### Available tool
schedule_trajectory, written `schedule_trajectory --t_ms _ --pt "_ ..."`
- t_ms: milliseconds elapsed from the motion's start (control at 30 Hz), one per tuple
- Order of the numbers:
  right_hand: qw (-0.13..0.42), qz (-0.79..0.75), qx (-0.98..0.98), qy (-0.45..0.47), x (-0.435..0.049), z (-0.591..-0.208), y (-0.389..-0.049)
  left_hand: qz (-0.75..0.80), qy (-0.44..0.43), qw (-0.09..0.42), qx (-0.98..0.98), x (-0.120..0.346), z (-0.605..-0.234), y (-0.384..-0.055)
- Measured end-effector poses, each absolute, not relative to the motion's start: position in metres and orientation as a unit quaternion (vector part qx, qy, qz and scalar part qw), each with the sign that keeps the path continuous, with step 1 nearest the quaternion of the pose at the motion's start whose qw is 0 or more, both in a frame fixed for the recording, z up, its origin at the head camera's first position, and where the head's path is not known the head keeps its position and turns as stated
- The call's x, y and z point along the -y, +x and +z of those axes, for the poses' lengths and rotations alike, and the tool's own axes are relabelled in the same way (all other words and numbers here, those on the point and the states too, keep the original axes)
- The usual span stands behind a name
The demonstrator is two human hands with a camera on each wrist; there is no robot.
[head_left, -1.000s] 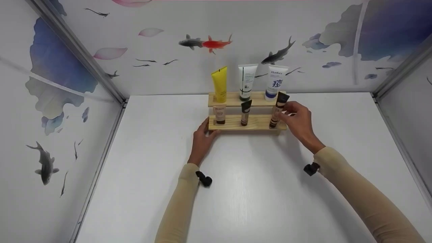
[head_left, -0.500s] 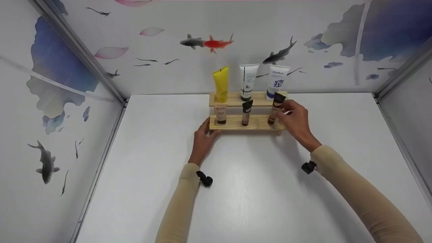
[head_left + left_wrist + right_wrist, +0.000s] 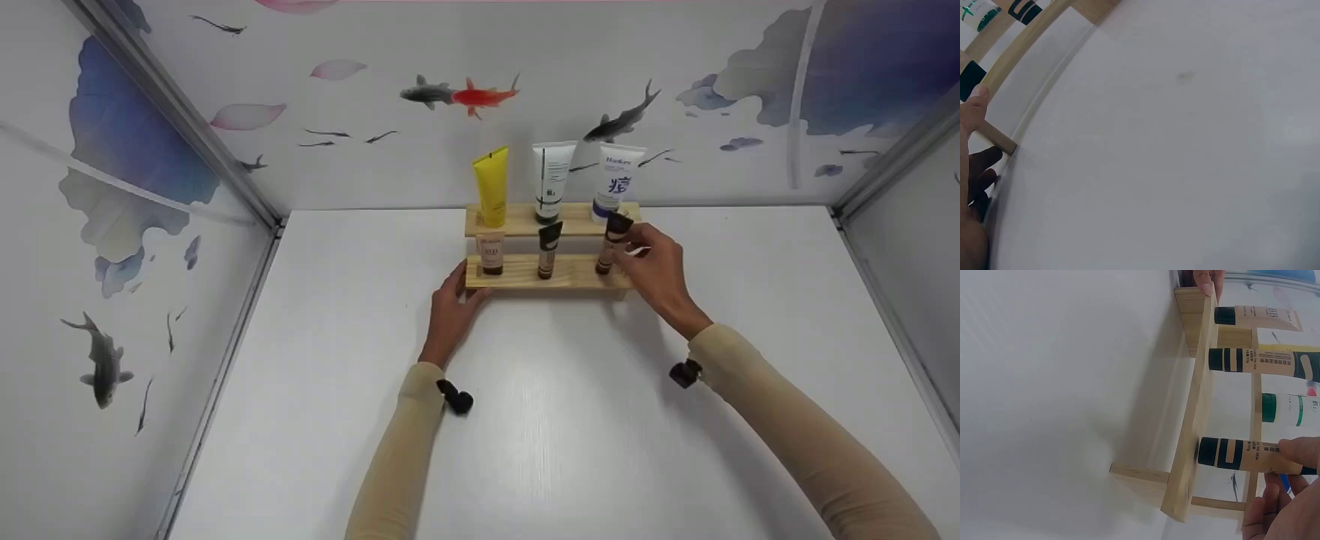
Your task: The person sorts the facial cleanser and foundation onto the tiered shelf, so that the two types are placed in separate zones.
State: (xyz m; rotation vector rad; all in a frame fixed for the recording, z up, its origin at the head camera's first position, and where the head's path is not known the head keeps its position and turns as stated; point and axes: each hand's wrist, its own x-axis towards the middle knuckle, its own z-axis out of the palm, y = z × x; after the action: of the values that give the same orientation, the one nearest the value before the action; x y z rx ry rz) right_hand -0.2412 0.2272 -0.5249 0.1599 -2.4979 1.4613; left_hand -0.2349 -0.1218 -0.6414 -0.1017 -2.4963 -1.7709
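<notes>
A two-tier wooden rack point(image 3: 517, 281) stands at the back of the white table. My right hand point(image 3: 660, 266) pinches a dark-capped beige tube point(image 3: 1241, 454) between thumb and fingers, its cap end right at the lower shelf's right part. With the thumb on the shelf's front edge, my left hand point(image 3: 452, 311) grips the rack's left end; its fingers point(image 3: 982, 163) lie beside the rack's leg. Along the lower shelf stand a small pink BB tube point(image 3: 491, 253) at left and a matching dark-capped tube point(image 3: 549, 251) in the middle.
On the upper shelf stand a yellow tube point(image 3: 491, 187), a white tube with green lines point(image 3: 553, 180) and a white tube with blue lettering point(image 3: 616, 180). A wall printed with fish point(image 3: 480, 97) rises right behind the rack.
My right hand has moved slightly left, bringing the tube back from the shelf's front edge and lower onto it. The left hand keeps its place on the rack.
</notes>
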Motion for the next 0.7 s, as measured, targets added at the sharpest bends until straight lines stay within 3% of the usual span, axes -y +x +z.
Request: schedule_trajectory --t_ms 700 --pt "0.117 0.502 0.856 0.049 -0.2271 -0.5281 -0.235 -0.582 -0.029 0.03 0.812 0.1199 -0.6403 -0.2331"
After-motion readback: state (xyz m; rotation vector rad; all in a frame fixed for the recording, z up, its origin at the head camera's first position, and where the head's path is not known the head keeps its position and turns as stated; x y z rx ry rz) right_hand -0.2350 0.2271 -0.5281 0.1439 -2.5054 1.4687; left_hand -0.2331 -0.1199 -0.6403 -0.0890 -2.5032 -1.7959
